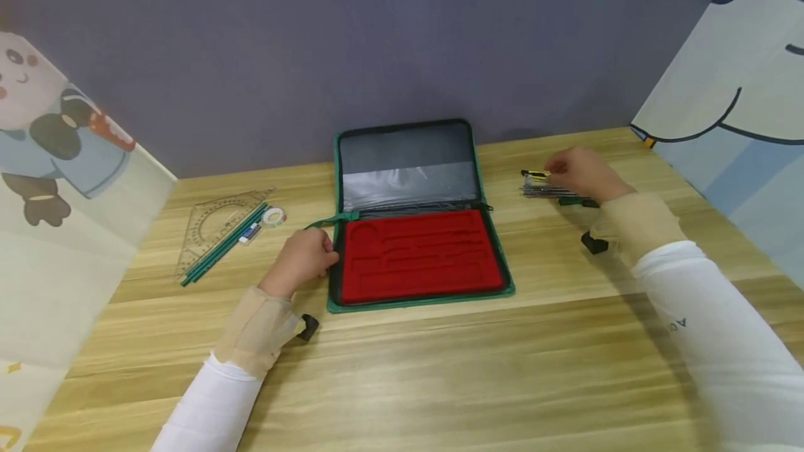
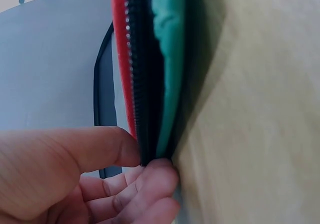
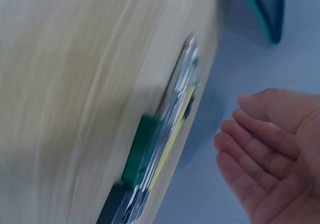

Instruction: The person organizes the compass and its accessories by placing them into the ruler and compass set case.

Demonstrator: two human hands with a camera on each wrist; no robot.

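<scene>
A green zip case (image 1: 414, 305) lies unfolded on the table, its red moulded insert (image 1: 427, 284) facing up with bare recesses. My left hand (image 1: 301, 260) pinches the case's left edge; in the left wrist view the thumb (image 2: 107, 146) is at the black zip (image 2: 139, 83) and the fingers are beneath. To the right, my right hand (image 1: 587, 171) is over a small pile of slim metal drawing tools (image 1: 543, 191), with a yellow-and-black piece (image 1: 535, 174) and a dark green block (image 1: 570, 200). Its fingers are loosely bent and hold nothing in the right wrist view.
Left of the case lie a clear set square (image 1: 197, 229), green pencils (image 1: 226, 243), an eraser (image 1: 250, 233) and a white tape roll (image 1: 273, 216). The case's lid (image 1: 405, 152) with a clear pocket leans up near the grey back panel (image 1: 402, 40).
</scene>
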